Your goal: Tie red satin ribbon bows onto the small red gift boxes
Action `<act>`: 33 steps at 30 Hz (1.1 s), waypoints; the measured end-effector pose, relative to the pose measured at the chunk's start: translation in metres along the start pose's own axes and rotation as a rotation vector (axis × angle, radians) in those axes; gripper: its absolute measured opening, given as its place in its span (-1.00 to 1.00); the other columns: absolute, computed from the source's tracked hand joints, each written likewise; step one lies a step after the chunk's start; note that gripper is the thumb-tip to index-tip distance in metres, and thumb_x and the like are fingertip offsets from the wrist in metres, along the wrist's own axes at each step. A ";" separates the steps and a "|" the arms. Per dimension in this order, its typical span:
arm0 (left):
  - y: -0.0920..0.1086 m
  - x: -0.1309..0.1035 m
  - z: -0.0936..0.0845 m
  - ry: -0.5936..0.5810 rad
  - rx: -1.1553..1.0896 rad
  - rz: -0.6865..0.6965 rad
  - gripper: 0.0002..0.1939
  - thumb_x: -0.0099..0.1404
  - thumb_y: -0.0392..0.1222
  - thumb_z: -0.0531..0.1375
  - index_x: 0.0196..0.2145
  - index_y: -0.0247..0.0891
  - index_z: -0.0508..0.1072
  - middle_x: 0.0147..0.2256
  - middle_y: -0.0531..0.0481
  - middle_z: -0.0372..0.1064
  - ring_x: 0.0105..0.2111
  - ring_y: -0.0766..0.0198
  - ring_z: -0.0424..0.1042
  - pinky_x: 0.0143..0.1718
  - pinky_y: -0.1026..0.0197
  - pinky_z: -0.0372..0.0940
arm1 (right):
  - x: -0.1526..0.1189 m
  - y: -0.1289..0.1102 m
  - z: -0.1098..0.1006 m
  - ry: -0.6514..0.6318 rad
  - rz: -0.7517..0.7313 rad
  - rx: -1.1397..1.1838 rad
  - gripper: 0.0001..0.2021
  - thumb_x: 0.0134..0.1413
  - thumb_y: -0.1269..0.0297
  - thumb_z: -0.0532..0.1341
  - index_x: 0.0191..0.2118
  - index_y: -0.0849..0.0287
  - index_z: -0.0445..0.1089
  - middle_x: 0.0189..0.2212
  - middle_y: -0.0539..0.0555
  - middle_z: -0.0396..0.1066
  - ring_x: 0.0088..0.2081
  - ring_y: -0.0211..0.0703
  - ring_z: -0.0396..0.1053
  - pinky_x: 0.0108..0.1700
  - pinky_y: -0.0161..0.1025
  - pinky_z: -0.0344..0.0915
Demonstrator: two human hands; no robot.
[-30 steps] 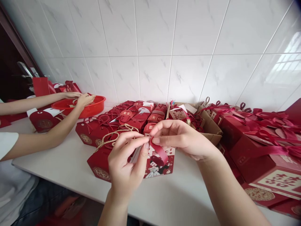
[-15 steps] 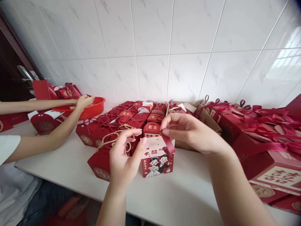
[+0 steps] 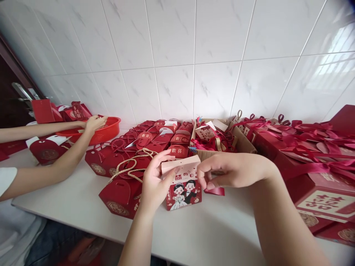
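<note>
smooth card box [image 3: 183,197], satiny ribbon [image 3: 218,191]

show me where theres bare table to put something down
One bare patch of table lies before the couple box, toward the ribboned boxes; the right forearm crosses above it. Another lies between the co-worker's arm and the rope box. Crowded: along the wall, where red boxes and the carton stand packed.

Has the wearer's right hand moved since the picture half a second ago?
Yes: judged against the cardboard box, the right hand has moved down and somewhat rightward in the view.
</note>
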State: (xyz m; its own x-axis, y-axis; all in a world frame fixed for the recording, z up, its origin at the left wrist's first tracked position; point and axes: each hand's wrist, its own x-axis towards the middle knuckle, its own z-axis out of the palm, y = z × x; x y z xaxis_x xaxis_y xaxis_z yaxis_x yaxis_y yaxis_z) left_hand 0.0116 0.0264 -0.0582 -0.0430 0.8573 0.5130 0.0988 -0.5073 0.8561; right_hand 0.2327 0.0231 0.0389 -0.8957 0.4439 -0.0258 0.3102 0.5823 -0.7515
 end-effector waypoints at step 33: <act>0.043 -0.023 -0.001 0.396 0.131 0.134 -0.89 0.14 -0.17 0.31 -0.34 -0.21 0.52 -0.44 0.06 0.54 -0.47 0.30 0.48 -0.44 0.33 0.36 | 0.042 -0.009 0.030 0.656 -0.317 -0.306 -0.83 0.19 0.54 0.10 -0.30 0.19 0.39 -0.32 0.04 0.43 -0.27 -0.26 0.37 -0.20 -0.32 0.31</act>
State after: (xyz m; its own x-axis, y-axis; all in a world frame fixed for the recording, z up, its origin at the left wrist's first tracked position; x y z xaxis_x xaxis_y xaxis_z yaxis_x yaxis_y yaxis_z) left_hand 0.0159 -0.0152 -0.0332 -0.3968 0.6722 0.6251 0.2536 -0.5742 0.7785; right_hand 0.1824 0.0163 0.0251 -0.6149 0.4809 0.6250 0.2307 0.8675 -0.4406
